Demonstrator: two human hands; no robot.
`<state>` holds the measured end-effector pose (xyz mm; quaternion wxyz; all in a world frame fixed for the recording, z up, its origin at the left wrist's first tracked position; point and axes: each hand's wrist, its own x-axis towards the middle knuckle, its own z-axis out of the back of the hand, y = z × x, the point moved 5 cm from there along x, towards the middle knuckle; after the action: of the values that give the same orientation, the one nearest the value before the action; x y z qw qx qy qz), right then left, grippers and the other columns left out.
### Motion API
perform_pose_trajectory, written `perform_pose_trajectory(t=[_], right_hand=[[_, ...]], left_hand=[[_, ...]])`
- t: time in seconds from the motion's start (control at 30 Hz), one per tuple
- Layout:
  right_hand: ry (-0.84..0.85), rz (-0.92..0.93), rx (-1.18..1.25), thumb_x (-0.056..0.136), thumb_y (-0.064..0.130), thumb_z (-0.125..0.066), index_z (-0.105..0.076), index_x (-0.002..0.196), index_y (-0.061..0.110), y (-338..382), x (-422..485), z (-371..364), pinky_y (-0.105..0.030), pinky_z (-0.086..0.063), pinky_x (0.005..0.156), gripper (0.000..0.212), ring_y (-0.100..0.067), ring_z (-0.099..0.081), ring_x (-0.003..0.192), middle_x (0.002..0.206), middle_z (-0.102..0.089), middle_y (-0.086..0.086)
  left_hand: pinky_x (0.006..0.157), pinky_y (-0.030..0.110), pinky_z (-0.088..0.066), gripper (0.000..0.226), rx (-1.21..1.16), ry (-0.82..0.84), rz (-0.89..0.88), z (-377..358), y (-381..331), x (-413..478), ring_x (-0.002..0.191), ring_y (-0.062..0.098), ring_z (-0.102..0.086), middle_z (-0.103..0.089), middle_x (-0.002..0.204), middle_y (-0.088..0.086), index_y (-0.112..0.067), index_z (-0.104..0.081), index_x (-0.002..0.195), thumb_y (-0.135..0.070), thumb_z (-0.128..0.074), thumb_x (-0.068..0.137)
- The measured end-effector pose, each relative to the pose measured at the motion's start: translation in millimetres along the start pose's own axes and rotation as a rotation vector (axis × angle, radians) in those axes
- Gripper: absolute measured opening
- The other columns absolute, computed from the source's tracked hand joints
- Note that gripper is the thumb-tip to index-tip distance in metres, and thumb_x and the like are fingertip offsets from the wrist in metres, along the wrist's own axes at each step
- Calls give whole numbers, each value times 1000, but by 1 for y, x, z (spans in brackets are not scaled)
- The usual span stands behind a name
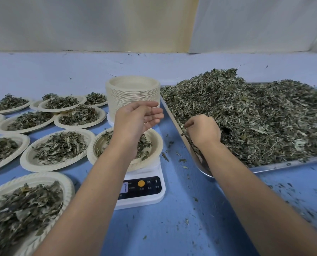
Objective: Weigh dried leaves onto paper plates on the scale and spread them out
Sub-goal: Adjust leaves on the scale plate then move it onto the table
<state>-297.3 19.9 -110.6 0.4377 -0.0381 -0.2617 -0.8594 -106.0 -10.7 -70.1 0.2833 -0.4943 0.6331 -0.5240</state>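
Nearest to me, on the near-left of the digital scale (141, 190), sits a filled paper plate (69, 183), and more filled plates (27, 160) fan out further left of the scale. My left forearm covers half the readout, so I can't read it properly.

The weighing plate (157, 145) on the scale only has a thin scatter of leaves, with bare patches showing. My left hand (135, 119) hovers just above it, fingers straight, holding nothing.

The bit that matters: the dried leaves (255, 117) are heaped in a steel tray (287, 164) right of the scale. My right hand (203, 130) is the closer one, fingers curled down into the heap's near-left edge around a clump. I reckon the carry goes leftward to the weighing plate.

Behind the scale stands a stack of empty paper plates (133, 97).
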Motion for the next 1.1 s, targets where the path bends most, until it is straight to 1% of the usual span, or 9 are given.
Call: perform_pose_trajectory(t=[0.1, 0.2, 0.33, 0.5, 0.67, 0.73, 0.9, 0.97, 1.1], right_hand=[[-44, -4, 32, 90, 4, -50, -72, 103, 29, 1, -1, 3, -27, -43, 64, 35, -25, -64, 92, 103, -71, -2], [-178, 32, 95, 91, 12, -53, -72, 104, 29, 7, -5, 13, -27, -50, 67, 29, -20, -66, 84, 97, -73, 3], [-330, 179, 381, 91, 17, -58, -73, 103, 26, 30, -12, 31, -34, -55, 74, 21, -12, -67, 82, 92, -73, 8], [-253, 156, 931, 85, 10, -68, -74, 97, 17, 62, -21, 28, -23, -54, 73, 15, 0, -66, 75, 80, -70, 12], [6, 94, 1252, 82, 2, -70, -69, 98, 14, 101, -32, 8, -15, -50, 71, 20, -10, -62, 72, 76, -68, -4], [85, 92, 1267, 82, 1, -70, -69, 96, 16, 112, -37, 2, -16, -50, 71, 20, -10, -60, 72, 77, -66, -9], [245, 139, 1175, 81, 9, -73, -72, 98, 19, 120, -42, -12, -12, -51, 71, 20, -2, -67, 74, 83, -74, 0], [242, 156, 1140, 82, 10, -71, -73, 100, 17, 119, -41, -13, -8, -49, 69, 20, 2, -67, 76, 88, -73, 4], [122, 147, 1116, 85, 3, -66, -72, 93, 20, 104, -36, -7, -12, -51, 80, 20, -5, -68, 91, 94, -73, 5]], left_hand=[[65, 21, -56, 27, -11, -5, -4, 1, -2, 0, 67, 16, -70, -72, 68, 6, -4, -66, 83, 6, -42, 91], [65, 21, -56, 27, -31, -16, -5, 4, -5, 1, 67, 16, -70, -71, 69, 7, -4, -66, 83, 6, -43, 91], [68, 22, -57, 27, -59, -37, -9, 12, -11, 2, 67, 15, -70, -72, 68, 6, -4, -66, 84, 7, -42, 91], [68, 21, -58, 25, -109, -92, -6, 36, -18, 3, 68, 15, -70, -72, 69, 7, -1, -65, 88, 6, -41, 91], [64, 19, -56, 25, -131, -168, 4, 71, -23, 3, 68, 14, -71, -72, 69, 6, -2, -64, 88, 4, -40, 93], [63, 19, -56, 24, -152, -202, 12, 84, -25, 3, 66, 14, -71, -72, 68, 6, -1, -64, 89, 4, -41, 92], [62, 20, -56, 24, -165, -250, 12, 101, -25, 4, 65, 15, -71, -72, 68, 7, 0, -64, 88, 4, -41, 92], [59, 19, -55, 25, -159, -254, 12, 103, -25, 6, 64, 15, -70, -72, 68, 7, 0, -64, 88, 4, -40, 92], [61, 20, -55, 26, -52, -307, -5, 109, -24, 6, 69, 16, -70, -72, 74, 8, -3, -66, 90, 3, -41, 91]])
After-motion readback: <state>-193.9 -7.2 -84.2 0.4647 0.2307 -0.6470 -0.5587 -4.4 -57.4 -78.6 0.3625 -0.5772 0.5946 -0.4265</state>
